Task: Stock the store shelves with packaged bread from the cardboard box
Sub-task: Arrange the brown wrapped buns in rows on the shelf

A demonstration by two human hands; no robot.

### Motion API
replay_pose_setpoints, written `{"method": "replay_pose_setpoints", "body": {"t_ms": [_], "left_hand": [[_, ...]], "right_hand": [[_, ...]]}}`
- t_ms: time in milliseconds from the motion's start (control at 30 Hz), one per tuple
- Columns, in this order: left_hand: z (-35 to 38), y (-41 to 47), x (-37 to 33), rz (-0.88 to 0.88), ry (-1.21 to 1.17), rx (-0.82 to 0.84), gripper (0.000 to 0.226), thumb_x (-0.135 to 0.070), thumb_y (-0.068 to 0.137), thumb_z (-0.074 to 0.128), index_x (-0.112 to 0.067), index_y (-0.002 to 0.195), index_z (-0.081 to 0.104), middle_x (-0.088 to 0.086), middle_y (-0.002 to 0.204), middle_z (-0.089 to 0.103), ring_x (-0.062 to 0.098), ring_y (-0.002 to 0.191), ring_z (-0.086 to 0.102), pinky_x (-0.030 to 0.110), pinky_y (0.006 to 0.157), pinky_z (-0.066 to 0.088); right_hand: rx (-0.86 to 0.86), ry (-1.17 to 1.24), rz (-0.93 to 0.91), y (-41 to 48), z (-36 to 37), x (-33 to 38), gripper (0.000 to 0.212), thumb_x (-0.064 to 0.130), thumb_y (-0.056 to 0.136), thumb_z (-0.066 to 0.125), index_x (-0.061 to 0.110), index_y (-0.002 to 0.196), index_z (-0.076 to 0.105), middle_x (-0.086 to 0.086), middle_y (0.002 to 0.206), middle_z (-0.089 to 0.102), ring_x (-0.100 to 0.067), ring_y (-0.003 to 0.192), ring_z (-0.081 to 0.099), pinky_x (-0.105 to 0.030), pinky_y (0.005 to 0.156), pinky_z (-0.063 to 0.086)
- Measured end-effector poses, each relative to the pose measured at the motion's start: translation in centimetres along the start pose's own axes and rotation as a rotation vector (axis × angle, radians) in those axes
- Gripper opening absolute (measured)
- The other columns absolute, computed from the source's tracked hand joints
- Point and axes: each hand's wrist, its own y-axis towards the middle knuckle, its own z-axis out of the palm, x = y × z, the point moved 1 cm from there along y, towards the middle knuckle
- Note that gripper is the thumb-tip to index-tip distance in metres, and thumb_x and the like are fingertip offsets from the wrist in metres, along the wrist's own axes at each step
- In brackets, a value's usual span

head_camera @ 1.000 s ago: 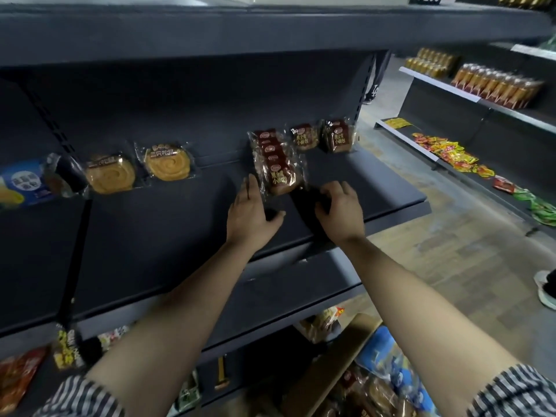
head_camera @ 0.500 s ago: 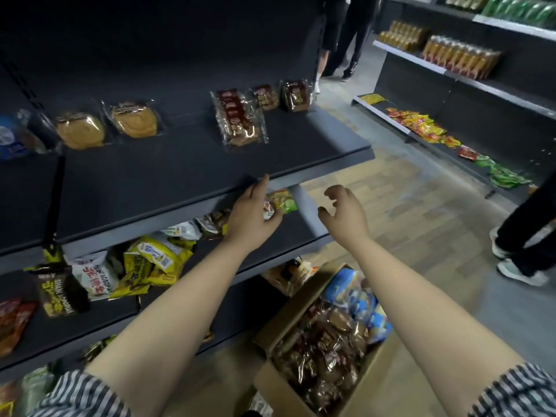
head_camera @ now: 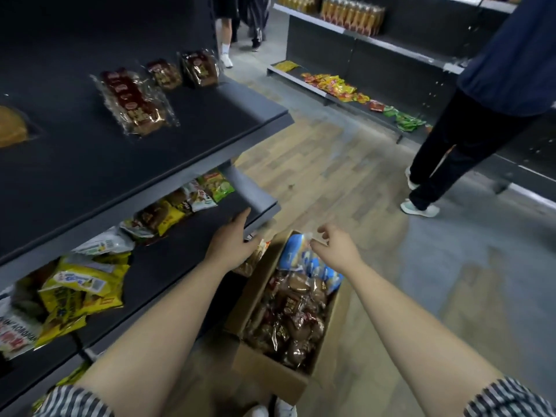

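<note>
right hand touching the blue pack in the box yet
Cannot tell. In the head view the right hand overlaps the blue pack in the cardboard box, but depth is unclear.

Left hand [head_camera: 231, 246], right hand [head_camera: 337, 251] empty, relaxed.

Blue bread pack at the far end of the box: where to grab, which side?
Pinch the blue pack by its upper sealed end, coming from above. It stands on end at the far wall of the cardboard box, top poking over the rim, lower part wedged behind the brown packs. The right hand is nearest, probably the easier approach.
</note>
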Motion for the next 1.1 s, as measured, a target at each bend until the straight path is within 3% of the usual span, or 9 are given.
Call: {"method": "replay_pose_setpoints", "body": {"t_ms": [133,367,433,533,700,800,900,1100], "left_hand": [[0.8,0.4,0.3,0.050,0.004,0.069,0.071,-0.038,0.096,0.058,-0.020,0.154,0.023,0.007,0.154,0.038,0.029,0.135,0.043,0.037,0.100,0.041],[3.6,1.1,1.5,0.111,0.050,0.151,0.063,-0.033,0.094,0.062,-0.016,0.149,0.037,0.010,0.149,0.045,0.030,0.134,0.043,0.037,0.104,0.041],[4.9,0.8,2.2,0.111,0.075,0.191,0.063,-0.033,0.094,0.062,-0.016,0.149,0.036,0.009,0.148,0.046,0.029,0.133,0.045,0.037,0.105,0.041],[7.1,0.0,3.5,0.079,0.094,0.257,0.066,-0.034,0.094,0.062,-0.018,0.150,0.034,0.007,0.145,0.048,0.027,0.129,0.049,0.037,0.102,0.042],[10.8,-1.2,6.2,0.017,0.121,0.360,0.067,-0.036,0.094,0.061,-0.020,0.152,0.030,0.006,0.146,0.045,0.026,0.129,0.048,0.038,0.102,0.044],[12.8,-1.8,7.6,0.000,0.128,0.390,0.064,-0.032,0.094,0.062,-0.019,0.150,0.034,0.007,0.146,0.046,0.026,0.130,0.048,0.035,0.102,0.042],[14.6,-2.4,9.1,-0.017,0.170,0.441,0.062,-0.031,0.094,0.062,-0.019,0.149,0.036,0.007,0.146,0.044,0.027,0.129,0.049,0.034,0.099,0.043],[17.7,-2.7,12.1,-0.016,0.201,0.540,0.027,-0.022,0.090,0.065,-0.024,0.117,0.063,0.003,0.129,0.052,0.018,0.105,0.056,0.026,0.086,0.047]], "right_hand": [[-0.027,0.003,0.087,-1.6,0.3,-1.1,0.043,0.036,0.091,0.064,0.011,0.124,0.055,-0.008,0.111,0.065,-0.026,0.100,0.061,-0.025,0.071,0.036],[-0.046,0.009,0.213,-4.9,2.0,-2.8,0.043,0.027,0.088,0.065,0.011,0.126,0.054,-0.010,0.112,0.064,-0.030,0.105,0.060,-0.032,0.081,0.045],[-0.032,0.019,0.261,-6.2,2.9,-3.4,0.042,0.028,0.089,0.064,0.011,0.126,0.054,-0.010,0.107,0.064,-0.028,0.099,0.061,-0.032,0.079,0.046],[-0.015,0.024,0.298,-7.7,4.5,-4.4,0.040,0.028,0.090,0.064,0.009,0.124,0.054,-0.007,0.095,0.061,-0.022,0.083,0.055,-0.030,0.067,0.041],[0.017,0.032,0.354,-9.4,7.2,-6.7,0.043,0.030,0.091,0.063,0.012,0.128,0.052,-0.006,0.114,0.063,-0.020,0.093,0.058,-0.028,0.070,0.043],[0.050,0.035,0.381,-10.0,8.8,-7.9,0.042,0.028,0.092,0.062,0.013,0.129,0.051,-0.004,0.107,0.062,-0.016,0.087,0.054,-0.026,0.069,0.041],[0.072,0.064,0.407,-10.4,10.6,-9.1,0.046,0.025,0.090,0.063,0.011,0.133,0.049,-0.005,0.111,0.061,-0.019,0.093,0.057,-0.027,0.074,0.044],[0.082,0.073,0.424,-10.2,13.4,-10.8,0.049,0.027,0.090,0.063,0.013,0.135,0.048,-0.005,0.117,0.064,-0.016,0.089,0.057,-0.028,0.079,0.050]]}}
